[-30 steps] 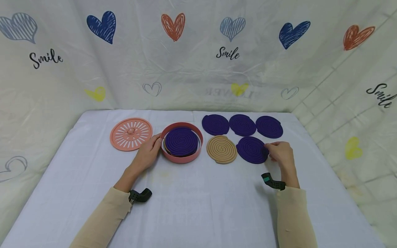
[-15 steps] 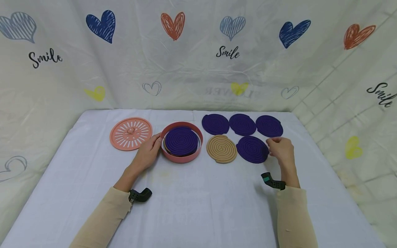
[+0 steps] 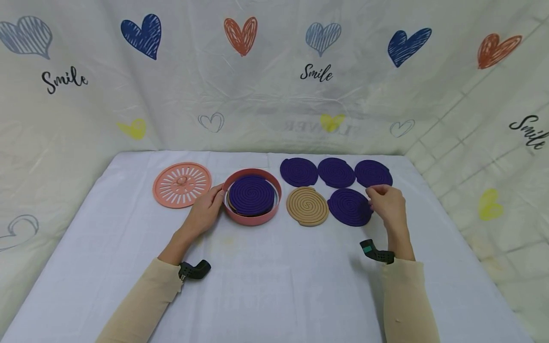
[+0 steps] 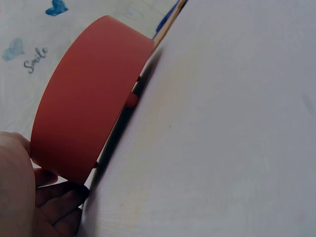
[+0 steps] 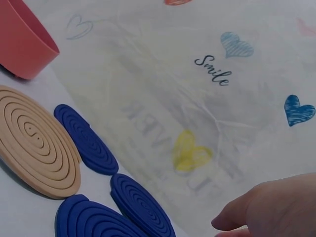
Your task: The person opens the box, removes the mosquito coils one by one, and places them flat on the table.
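My left hand (image 3: 204, 212) grips the left side of a round coral-red mosquito coil box (image 3: 252, 221), thumb at its rim. In the left wrist view, fingers show under the lower edge of the box wall (image 4: 91, 98). A purple mosquito coil (image 3: 251, 195) lies on top inside, with a tan edge showing beneath it. My right hand (image 3: 389, 206) hovers over the right edge of a purple coil (image 3: 349, 207) in the front row, its fingers loosely bent. The right wrist view shows nothing between the visible thumb and finger; the other fingers are hidden.
A tan coil (image 3: 307, 206) lies between the box and the front purple coil. Behind lie three purple coils (image 3: 336, 172) in a row. A slotted coral lid (image 3: 182, 186) rests left of the box. A patterned curtain (image 3: 266, 95) hangs behind the white-covered table (image 3: 274, 286).
My right hand has lifted slightly away from the front purple coil's edge, which stays in place. My left hand and the box have not moved.
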Motion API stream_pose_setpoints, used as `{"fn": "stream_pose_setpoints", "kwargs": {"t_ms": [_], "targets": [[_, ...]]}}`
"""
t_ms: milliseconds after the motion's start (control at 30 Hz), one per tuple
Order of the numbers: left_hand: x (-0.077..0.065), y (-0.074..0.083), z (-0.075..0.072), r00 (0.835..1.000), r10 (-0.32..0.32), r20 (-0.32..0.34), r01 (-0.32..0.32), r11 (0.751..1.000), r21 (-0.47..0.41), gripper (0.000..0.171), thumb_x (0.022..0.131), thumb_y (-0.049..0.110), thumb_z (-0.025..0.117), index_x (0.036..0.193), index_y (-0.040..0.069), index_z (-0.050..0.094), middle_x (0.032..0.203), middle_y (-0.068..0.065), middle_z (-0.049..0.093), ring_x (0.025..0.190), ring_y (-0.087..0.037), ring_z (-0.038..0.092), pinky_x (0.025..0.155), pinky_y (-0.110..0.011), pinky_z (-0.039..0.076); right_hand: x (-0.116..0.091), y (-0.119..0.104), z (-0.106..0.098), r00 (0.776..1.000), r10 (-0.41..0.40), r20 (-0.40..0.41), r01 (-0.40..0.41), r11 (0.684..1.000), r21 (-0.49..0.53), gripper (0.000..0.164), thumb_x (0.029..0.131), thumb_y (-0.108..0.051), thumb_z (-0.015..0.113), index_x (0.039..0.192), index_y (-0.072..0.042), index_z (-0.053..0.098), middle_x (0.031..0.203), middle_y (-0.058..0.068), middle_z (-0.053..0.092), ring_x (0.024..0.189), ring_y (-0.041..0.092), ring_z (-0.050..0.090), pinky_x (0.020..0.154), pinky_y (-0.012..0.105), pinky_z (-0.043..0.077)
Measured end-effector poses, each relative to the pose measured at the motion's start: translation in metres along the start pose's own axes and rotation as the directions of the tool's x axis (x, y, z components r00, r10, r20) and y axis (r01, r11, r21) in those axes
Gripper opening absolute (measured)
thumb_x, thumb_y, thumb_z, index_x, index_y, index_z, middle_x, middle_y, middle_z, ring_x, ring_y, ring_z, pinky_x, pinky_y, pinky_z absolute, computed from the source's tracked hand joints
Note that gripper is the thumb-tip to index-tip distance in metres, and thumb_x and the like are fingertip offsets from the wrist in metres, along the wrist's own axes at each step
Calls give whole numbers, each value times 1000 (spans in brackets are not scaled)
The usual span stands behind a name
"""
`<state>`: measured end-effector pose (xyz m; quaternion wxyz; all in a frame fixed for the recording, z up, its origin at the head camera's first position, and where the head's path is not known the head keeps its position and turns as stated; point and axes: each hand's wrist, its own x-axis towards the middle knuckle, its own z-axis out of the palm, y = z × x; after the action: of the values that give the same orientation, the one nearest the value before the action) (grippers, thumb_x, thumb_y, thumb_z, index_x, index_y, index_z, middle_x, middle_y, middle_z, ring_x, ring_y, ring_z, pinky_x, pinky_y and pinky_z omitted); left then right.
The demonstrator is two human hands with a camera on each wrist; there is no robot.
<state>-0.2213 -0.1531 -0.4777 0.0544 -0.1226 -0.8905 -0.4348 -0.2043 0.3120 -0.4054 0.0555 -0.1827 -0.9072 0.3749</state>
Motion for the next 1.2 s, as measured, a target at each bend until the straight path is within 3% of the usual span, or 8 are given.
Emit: {"fn": "stream_pose_setpoints", "kwargs": {"t_ms": [367,800,1200], "targets": [[1,0,0,1000,-1,2,1,1000,1,47,108,36,39,148,13,50,145,-10,58,139,-29,51,116,-51,40,-2,-8,3,998,-47,-29,48,998,42,46,99,-33,53,127,1,65,113,24,68,61,-5,58,57,11,50],[1,-1,0,1000,-5,6,5,1000,4,48,108,37,38,148,13,50,146,-10,57,140,-28,50,116,-50,40,-6,-20,4,991,-62,-121,75,991,112,44,98,-35,55,128,-5,66,106,11,68,73,0,63,61,7,51],[0,0,0,1000,-4,7,4,1000,-6,50,108,39,37,149,13,49,147,-10,57,140,-28,49,117,-50,39,-10,-28,5,982,-87,-168,112,983,144,41,98,-33,56,127,-6,67,108,14,70,71,1,68,63,6,51]]}}
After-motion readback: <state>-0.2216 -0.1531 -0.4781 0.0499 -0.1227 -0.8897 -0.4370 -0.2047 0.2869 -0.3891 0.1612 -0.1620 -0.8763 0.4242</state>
